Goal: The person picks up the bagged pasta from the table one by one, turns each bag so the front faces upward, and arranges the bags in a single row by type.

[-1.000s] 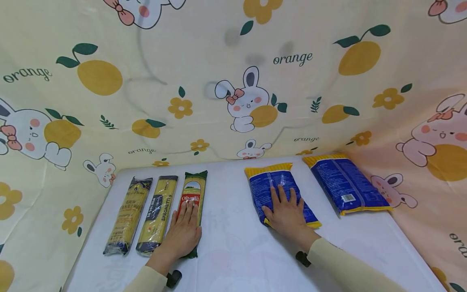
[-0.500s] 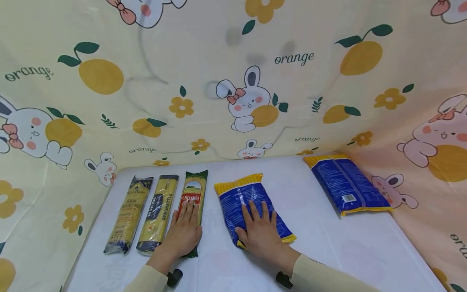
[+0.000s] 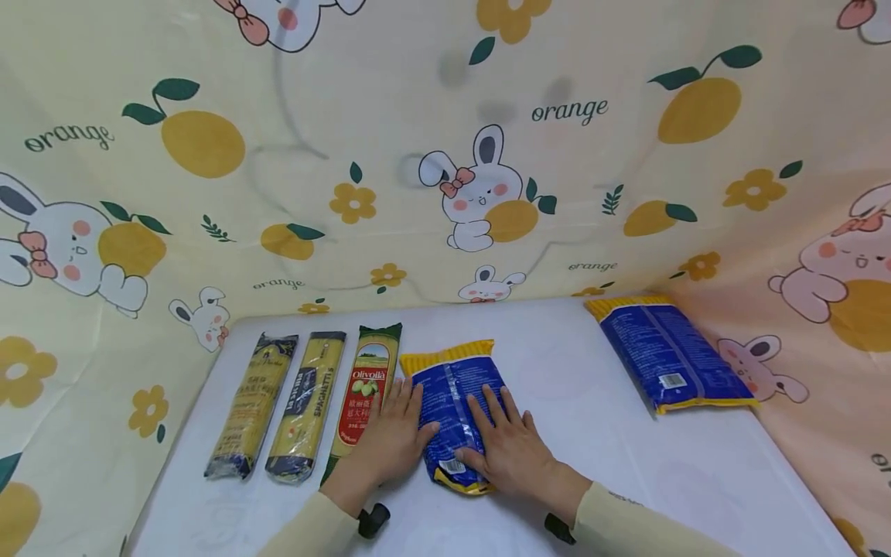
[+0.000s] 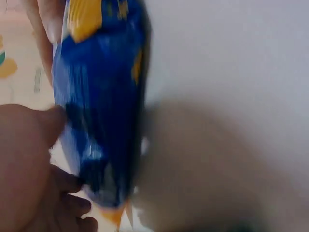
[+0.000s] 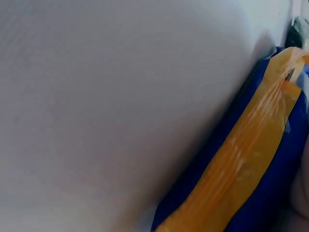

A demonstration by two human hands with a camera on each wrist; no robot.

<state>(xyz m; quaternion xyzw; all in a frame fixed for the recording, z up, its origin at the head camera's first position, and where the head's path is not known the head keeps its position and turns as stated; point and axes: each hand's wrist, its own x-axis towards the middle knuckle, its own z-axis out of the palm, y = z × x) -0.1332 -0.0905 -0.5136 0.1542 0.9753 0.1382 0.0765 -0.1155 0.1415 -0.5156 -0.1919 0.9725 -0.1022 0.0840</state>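
L hand & R hand press w/ fingers fairly straight, nothing clenched; blue pkg sits btwn them. Risk: uneven push prob. twists it, or L hand bumps green-ended pasta pack on its far side.

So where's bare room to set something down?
White tabletop lies bare between the blue-and-yellow plastic bag under the right hand and the matching far-right bag, and in front of it. Crowded: left, with three long yellow plastic pasta packets.
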